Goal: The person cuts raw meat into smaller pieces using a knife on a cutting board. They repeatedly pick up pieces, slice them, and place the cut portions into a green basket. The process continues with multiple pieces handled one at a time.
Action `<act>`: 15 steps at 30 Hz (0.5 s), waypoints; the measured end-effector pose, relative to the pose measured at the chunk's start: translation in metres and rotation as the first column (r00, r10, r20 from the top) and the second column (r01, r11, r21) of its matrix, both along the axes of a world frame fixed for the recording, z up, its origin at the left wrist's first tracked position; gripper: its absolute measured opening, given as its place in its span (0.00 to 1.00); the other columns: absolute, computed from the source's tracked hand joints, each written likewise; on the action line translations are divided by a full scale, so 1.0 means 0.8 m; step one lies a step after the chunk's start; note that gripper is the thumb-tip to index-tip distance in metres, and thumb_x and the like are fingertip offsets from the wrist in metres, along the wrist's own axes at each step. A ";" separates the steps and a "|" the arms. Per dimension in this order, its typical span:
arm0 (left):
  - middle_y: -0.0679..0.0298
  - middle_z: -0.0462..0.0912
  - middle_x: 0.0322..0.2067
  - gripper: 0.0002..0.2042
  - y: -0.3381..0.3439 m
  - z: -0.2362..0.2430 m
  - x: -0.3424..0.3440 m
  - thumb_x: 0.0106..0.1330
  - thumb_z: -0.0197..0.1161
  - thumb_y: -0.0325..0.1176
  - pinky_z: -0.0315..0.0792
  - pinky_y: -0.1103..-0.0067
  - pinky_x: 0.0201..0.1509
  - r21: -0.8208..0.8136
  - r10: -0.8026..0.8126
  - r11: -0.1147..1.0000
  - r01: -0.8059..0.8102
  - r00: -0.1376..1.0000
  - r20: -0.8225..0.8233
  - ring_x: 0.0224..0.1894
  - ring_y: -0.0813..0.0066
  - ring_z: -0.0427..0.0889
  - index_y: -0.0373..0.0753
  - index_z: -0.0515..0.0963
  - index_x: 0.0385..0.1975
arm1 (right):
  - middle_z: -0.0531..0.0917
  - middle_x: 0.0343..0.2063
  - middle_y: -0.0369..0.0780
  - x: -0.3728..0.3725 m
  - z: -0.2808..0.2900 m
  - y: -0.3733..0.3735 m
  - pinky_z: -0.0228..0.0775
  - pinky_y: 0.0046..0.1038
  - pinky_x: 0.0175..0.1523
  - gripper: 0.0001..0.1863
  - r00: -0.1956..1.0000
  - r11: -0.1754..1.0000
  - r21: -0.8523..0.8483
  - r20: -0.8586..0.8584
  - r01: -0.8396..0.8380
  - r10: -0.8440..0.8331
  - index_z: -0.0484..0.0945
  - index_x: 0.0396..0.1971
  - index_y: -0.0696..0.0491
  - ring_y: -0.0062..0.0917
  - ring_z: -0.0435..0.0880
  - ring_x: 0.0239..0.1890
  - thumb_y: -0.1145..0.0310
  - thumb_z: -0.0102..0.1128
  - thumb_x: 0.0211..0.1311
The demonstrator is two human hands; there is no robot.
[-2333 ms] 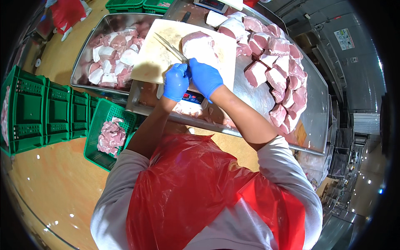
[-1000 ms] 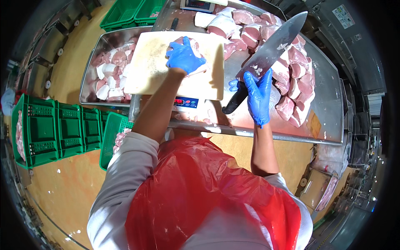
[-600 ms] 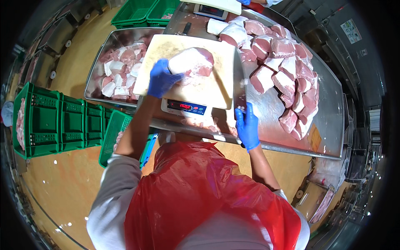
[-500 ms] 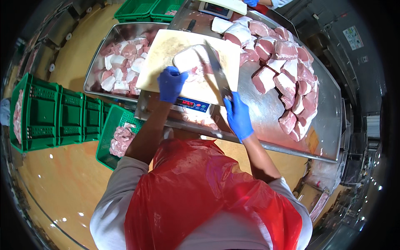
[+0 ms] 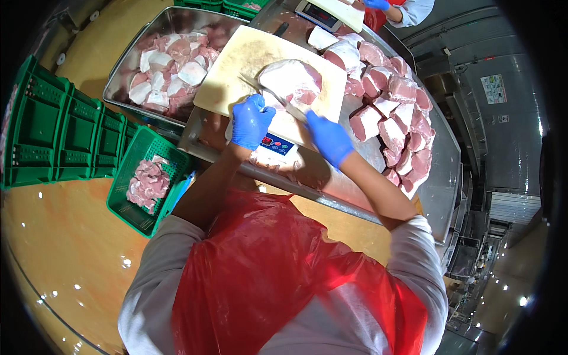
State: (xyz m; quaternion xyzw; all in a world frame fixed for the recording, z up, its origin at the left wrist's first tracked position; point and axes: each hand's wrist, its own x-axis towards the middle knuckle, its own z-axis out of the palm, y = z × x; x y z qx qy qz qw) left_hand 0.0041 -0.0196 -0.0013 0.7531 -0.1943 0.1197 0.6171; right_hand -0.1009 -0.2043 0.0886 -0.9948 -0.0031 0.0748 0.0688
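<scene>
A thick piece of raw meat with a white fat layer lies on the cream cutting board. My right hand, in a blue glove, is wrapped round the handle of a knife. Its blade slants up and left along the meat's near edge. Just below the blade, my gloved left hand is closed at the near left of the meat; its fingers hide what they hold, if anything. Under the board sits a scale with a lit red display.
Many cut meat pieces cover the right of the steel table. A metal tub of meat stands left, beside stacked green crates and a green basket of trimmings. Another gloved hand works at a far board.
The knife has swung from the meat's right side to its near edge, its tip now leftward. My right hand has moved up beside the board. The whole view has shifted.
</scene>
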 end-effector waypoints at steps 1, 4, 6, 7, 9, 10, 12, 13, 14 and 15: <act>0.54 0.73 0.16 0.09 0.003 -0.001 0.002 0.52 0.66 0.23 0.70 0.70 0.26 -0.019 0.018 1.000 -0.018 0.999 0.031 0.17 0.65 0.71 0.33 0.72 0.17 | 0.82 0.34 0.53 -0.034 -0.009 -0.033 0.76 0.49 0.36 0.09 0.999 0.999 -0.046 -0.028 -0.016 0.015 0.68 0.48 0.50 0.52 0.84 0.32 0.66 0.48 0.72; 0.54 0.76 0.18 0.08 0.040 -0.005 0.019 0.51 0.69 0.25 0.71 0.73 0.25 0.077 0.044 0.996 -0.041 0.999 -0.025 0.18 0.71 0.73 0.34 0.75 0.19 | 0.81 0.34 0.53 -0.111 0.042 -0.075 0.76 0.49 0.32 0.09 0.988 0.972 -0.233 -0.149 -0.010 -0.026 0.67 0.48 0.50 0.53 0.83 0.29 0.67 0.47 0.72; 0.55 0.74 0.18 0.07 0.070 0.003 0.029 0.52 0.69 0.25 0.71 0.73 0.25 0.200 -0.081 0.980 0.015 0.942 0.324 0.18 0.74 0.71 0.34 0.75 0.19 | 0.80 0.34 0.54 -0.130 0.069 -0.073 0.75 0.50 0.32 0.09 0.984 0.963 -0.266 -0.161 0.035 -0.080 0.66 0.48 0.51 0.54 0.83 0.29 0.69 0.47 0.71; 0.55 0.74 0.18 0.07 0.071 0.006 0.028 0.52 0.69 0.24 0.71 0.73 0.26 0.174 -0.113 0.982 0.066 0.954 0.278 0.18 0.74 0.71 0.34 0.75 0.19 | 0.80 0.34 0.55 -0.132 0.074 -0.072 0.74 0.51 0.33 0.09 0.980 0.958 -0.282 -0.165 0.058 -0.108 0.66 0.48 0.51 0.54 0.83 0.29 0.69 0.47 0.71; 0.55 0.74 0.18 0.07 0.074 0.010 0.022 0.52 0.69 0.24 0.70 0.73 0.26 0.114 -0.187 0.979 0.168 0.965 0.185 0.19 0.73 0.72 0.34 0.76 0.19 | 0.79 0.34 0.55 -0.126 0.059 -0.050 0.73 0.51 0.33 0.09 0.994 0.989 -0.107 0.022 0.106 -0.105 0.66 0.47 0.52 0.55 0.82 0.30 0.71 0.48 0.70; 0.55 0.74 0.18 0.07 0.073 0.008 0.015 0.51 0.69 0.24 0.71 0.73 0.27 0.062 -0.218 0.975 0.214 0.972 0.081 0.20 0.72 0.73 0.34 0.76 0.20 | 0.79 0.34 0.56 -0.117 0.046 -0.031 0.73 0.51 0.33 0.09 0.988 0.994 -0.013 0.116 0.109 -0.107 0.66 0.47 0.53 0.56 0.82 0.30 0.72 0.48 0.70; 0.55 0.74 0.19 0.06 0.060 0.001 -0.005 0.51 0.69 0.25 0.72 0.73 0.29 -0.052 -0.291 0.957 0.287 0.949 -0.118 0.21 0.69 0.75 0.34 0.76 0.21 | 0.78 0.36 0.57 -0.073 0.022 0.009 0.73 0.51 0.36 0.10 0.976 0.986 0.133 0.181 0.095 -0.119 0.66 0.49 0.55 0.56 0.81 0.34 0.74 0.46 0.69; 0.56 0.73 0.19 0.06 0.058 0.001 -0.015 0.52 0.67 0.25 0.71 0.74 0.29 -0.088 -0.301 0.953 0.291 0.943 -0.145 0.21 0.69 0.75 0.34 0.75 0.22 | 0.78 0.35 0.58 -0.046 0.008 0.026 0.74 0.51 0.37 0.11 0.957 0.987 0.153 0.275 0.053 -0.094 0.66 0.50 0.56 0.56 0.81 0.35 0.74 0.45 0.69; 0.57 0.72 0.19 0.06 0.064 0.012 -0.019 0.52 0.67 0.25 0.70 0.75 0.29 -0.022 -0.288 0.957 0.288 0.949 -0.126 0.21 0.72 0.73 0.34 0.75 0.22 | 0.79 0.37 0.58 -0.019 -0.002 0.040 0.74 0.50 0.38 0.11 0.940 0.986 0.163 0.328 0.040 -0.092 0.66 0.50 0.57 0.56 0.82 0.35 0.74 0.45 0.70; 0.59 0.72 0.19 0.07 0.076 0.029 -0.018 0.52 0.67 0.26 0.70 0.76 0.29 0.050 -0.270 0.960 0.276 0.957 -0.104 0.21 0.75 0.72 0.34 0.75 0.22 | 0.80 0.35 0.57 0.008 -0.010 0.052 0.75 0.50 0.38 0.11 0.913 0.983 0.183 0.398 0.021 -0.093 0.66 0.50 0.57 0.55 0.82 0.35 0.73 0.47 0.71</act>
